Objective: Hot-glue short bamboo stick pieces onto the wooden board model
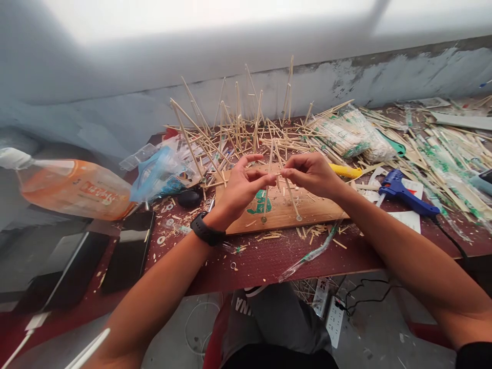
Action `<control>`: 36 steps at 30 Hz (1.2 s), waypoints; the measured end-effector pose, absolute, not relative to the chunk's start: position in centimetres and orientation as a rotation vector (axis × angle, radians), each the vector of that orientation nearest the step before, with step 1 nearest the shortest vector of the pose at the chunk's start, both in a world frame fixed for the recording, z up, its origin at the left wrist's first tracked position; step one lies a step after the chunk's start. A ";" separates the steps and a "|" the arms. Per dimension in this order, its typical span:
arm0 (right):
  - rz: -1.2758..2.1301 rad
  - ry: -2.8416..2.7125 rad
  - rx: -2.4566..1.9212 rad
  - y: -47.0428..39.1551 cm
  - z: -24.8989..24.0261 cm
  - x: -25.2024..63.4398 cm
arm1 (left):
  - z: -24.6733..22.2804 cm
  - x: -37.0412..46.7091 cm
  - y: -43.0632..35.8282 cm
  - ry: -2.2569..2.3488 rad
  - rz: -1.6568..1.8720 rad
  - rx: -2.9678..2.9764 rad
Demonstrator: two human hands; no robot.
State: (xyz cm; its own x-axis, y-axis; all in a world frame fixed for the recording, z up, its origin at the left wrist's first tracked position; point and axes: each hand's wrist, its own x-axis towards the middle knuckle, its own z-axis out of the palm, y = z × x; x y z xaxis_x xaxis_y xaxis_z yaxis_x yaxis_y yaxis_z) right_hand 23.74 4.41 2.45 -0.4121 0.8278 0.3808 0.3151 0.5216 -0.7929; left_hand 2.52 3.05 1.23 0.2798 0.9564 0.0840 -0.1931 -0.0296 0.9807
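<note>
Head view: your left fingers (267,181) and right fingers (290,175) pinch a crosspiece (278,175); uneven pressure could topple the stick frame (292,200).

Matt, bare-wood sticks (291,197) — smooth wooden board (319,207), glossy plastic bottle (73,187), tabletop (249,271) perhaps finely textured

Lone head view: looks forward and down, near tabletop (257,262), facing wall (326,87); far left apparently blurred.

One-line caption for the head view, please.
Left hand and right hand pinch a frame of thin sticks over a wooden board, blue glue gun to the right.
</note>
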 end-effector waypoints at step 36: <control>0.916 -1.967 -0.944 4.9 1.9 24.1 | 2.7 2.9 2.8 0.952 1.147 1.031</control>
